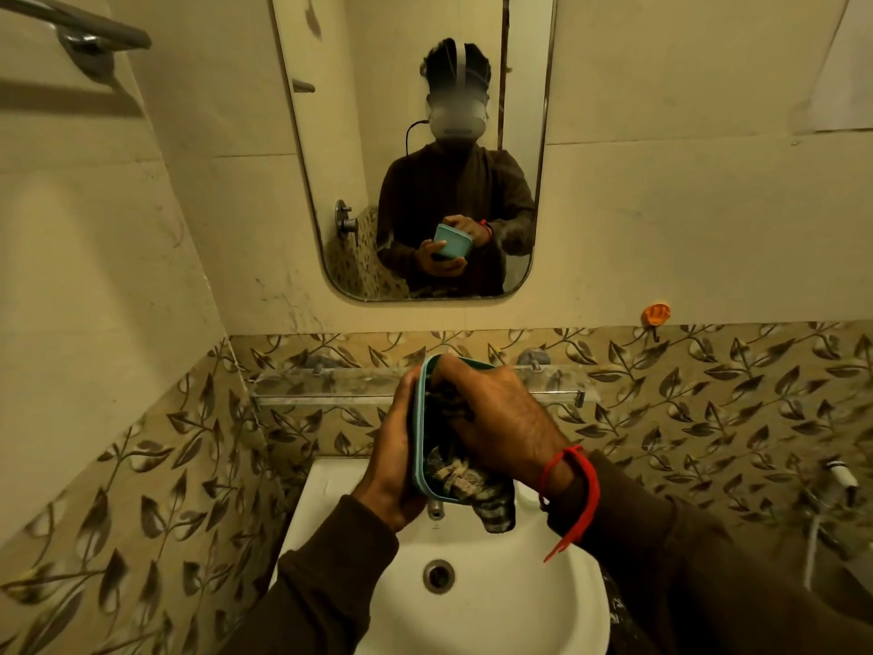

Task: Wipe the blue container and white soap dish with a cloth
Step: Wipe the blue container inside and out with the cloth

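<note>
Blue container [419,432]: held tilted on its side above white sink [543,574], left hand [394,460] clamped around its outer wall. Right hand [500,418] reached inside, grip closed on patterned cloth [465,484] (tail hanging past the rim). Red wristband [583,489] on right wrist.

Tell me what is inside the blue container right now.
Inside the blue container are the right hand's fingers and a dark patterned cloth, one end hanging out over the sink. The container's inner bottom is covered.

white sink [557,607], wall mirror [330,191], glass shelf [330,382] (leaf-patterned tiles behind), orange hook [656,313]
</note>
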Tool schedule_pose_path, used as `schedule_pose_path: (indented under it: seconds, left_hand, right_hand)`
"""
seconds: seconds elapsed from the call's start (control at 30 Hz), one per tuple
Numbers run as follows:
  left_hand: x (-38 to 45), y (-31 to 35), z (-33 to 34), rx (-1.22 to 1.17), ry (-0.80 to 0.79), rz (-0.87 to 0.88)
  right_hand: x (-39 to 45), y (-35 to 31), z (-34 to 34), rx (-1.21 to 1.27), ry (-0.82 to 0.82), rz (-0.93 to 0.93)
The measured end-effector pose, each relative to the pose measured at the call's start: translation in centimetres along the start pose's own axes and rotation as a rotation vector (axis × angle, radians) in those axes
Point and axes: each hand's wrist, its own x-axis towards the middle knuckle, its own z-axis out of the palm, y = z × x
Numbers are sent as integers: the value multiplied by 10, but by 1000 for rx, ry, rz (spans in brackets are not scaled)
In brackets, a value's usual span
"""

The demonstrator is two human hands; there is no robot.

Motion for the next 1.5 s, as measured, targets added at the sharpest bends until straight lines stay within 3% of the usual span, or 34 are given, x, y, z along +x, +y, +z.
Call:
schedule_pose_path:
  seconds: [0.27,0.5,0.6,0.8,0.93,1.1,1.3,1.5]
  left_hand:
    - [6,19,-9,113,-19,-3]
    - [4,20,-14,78,-45,-25]
    - [0,21,-3,-30,-88,-79]
    - [3,18,6,-161,-72,-131]
    - [6,16,11,-133,-26,-158]
    - [5,12,2,-11,15,-135]
    - [7,6,-7,137,38,-10]
    - [8,13,-4,252,51,114]
  right_hand:
    - [-9,-5,-3,89,-270,-163]
    - [-8,1,-17,218,-388,-218]
    - [-1,0,-21,123,-277,-302]
    - [25,1,-34,-503,36,-554]
    - [32,1,-36,-630,118,-501]
    - [19,4,-23,-721,77,-350]
    - [14,2,-17,-794,-147,-164]
    - [6,-10,-12,-729,-397,-162]
